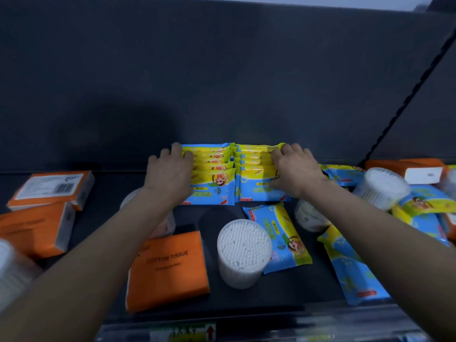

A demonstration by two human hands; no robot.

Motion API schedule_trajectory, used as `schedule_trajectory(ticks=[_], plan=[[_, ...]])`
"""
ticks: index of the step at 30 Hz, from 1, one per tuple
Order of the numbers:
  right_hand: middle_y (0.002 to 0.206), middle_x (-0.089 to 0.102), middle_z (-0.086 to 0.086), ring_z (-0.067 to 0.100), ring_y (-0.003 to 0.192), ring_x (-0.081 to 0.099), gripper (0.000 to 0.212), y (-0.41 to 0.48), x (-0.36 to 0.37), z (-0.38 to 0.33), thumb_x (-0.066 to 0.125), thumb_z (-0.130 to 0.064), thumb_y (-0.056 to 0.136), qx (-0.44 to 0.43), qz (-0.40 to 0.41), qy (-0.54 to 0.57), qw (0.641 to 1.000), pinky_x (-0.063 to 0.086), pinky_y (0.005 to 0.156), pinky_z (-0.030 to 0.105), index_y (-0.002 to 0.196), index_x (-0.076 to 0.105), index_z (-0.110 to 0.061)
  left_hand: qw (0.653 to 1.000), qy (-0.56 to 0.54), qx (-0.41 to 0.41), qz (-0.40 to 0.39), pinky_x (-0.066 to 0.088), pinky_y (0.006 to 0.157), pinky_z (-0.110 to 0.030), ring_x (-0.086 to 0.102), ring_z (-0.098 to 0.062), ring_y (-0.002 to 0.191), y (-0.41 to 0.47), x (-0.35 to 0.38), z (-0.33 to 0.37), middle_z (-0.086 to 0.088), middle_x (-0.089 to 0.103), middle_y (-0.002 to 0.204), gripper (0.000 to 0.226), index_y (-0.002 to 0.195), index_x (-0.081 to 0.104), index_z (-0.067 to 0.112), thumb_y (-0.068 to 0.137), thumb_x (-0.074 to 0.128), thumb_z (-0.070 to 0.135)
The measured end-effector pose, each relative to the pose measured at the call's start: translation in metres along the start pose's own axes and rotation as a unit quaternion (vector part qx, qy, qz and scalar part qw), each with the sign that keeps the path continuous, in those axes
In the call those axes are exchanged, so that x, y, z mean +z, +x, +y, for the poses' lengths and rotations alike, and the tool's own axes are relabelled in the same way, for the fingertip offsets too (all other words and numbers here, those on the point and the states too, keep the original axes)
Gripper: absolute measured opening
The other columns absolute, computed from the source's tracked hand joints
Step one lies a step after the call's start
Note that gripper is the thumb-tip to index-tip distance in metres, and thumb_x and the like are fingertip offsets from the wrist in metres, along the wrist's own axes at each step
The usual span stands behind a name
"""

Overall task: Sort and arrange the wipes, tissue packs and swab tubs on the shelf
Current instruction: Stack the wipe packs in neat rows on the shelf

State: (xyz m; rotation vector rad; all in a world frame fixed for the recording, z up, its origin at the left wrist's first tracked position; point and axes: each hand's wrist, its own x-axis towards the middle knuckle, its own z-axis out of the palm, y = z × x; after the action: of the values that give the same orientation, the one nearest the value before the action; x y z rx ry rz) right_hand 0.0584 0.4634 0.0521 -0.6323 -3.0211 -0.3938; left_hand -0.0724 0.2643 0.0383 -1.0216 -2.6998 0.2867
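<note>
Two rows of blue-and-yellow wipes packs stand side by side against the back of the dark shelf (pixel 283 290). My left hand (pixel 170 169) grips the left end of the left row (pixel 212 176), fingers curled over the pack tops. My right hand (pixel 296 169) grips the right end of the right row (pixel 254 176), thumb on the front pack. A round swab tub (pixel 243 250) stands in front, with a loose wipes pack (pixel 283 233) beside it. An orange tissue pack (pixel 167 267) lies at the front, partly under my left forearm.
Orange tissue packs (pixel 49 188) are piled at the left. On the right lie more swab tubs (pixel 382 186), loose wipes packs (pixel 352 270) and another orange tissue pack (pixel 407 169). One tub (pixel 309 218) sits under my right arm. A price rail (pixel 185 332) runs along the front edge.
</note>
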Motion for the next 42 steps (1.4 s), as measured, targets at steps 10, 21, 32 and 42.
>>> schedule_trajectory(ticks=[10,21,32,42], plan=[[0.118,0.053,0.013,0.032,0.11,0.045,0.037,-0.012,0.002,-0.005,0.055,-0.02,0.087,0.008,0.045,-0.003,0.999,0.036,0.087,0.038,0.121,0.046,-0.007,1.0,-0.025,-0.006,-0.004,0.039,0.08,-0.037,0.05,-0.03,0.103,-0.001,0.001,-0.001,-0.012,0.05,0.119,0.052,0.12,0.041,0.007,0.076,0.063,0.026],[0.122,0.052,0.009,0.03,0.117,0.042,0.037,-0.028,-0.006,-0.016,0.053,-0.022,0.089,-0.019,0.047,0.05,0.997,0.031,0.091,0.038,0.124,0.051,-0.012,0.999,-0.04,0.032,0.019,0.039,0.078,-0.039,0.048,-0.032,0.104,-0.008,-0.002,-0.005,-0.015,0.044,0.121,0.048,0.119,0.041,0.006,0.081,0.065,0.022],[0.131,0.051,0.005,0.025,0.125,0.039,0.042,-0.048,-0.007,-0.017,0.052,-0.027,0.093,-0.072,0.019,0.097,0.992,0.029,0.099,0.035,0.133,0.047,-0.017,0.976,-0.165,0.078,0.117,0.035,0.08,-0.042,0.048,-0.035,0.1,-0.036,-0.017,-0.002,-0.015,0.053,0.109,0.033,0.112,0.054,0.005,0.083,0.063,0.018],[0.137,0.044,0.007,0.03,0.12,0.049,0.053,-0.079,-0.002,-0.008,0.057,-0.03,0.091,-0.153,-0.078,0.171,0.97,0.044,0.094,0.041,0.14,0.039,-0.019,0.96,-0.241,0.055,0.134,0.045,0.075,-0.046,0.055,-0.036,0.088,-0.099,-0.029,0.028,-0.014,0.06,0.095,0.023,0.099,0.062,0.005,0.077,0.067,0.008]])
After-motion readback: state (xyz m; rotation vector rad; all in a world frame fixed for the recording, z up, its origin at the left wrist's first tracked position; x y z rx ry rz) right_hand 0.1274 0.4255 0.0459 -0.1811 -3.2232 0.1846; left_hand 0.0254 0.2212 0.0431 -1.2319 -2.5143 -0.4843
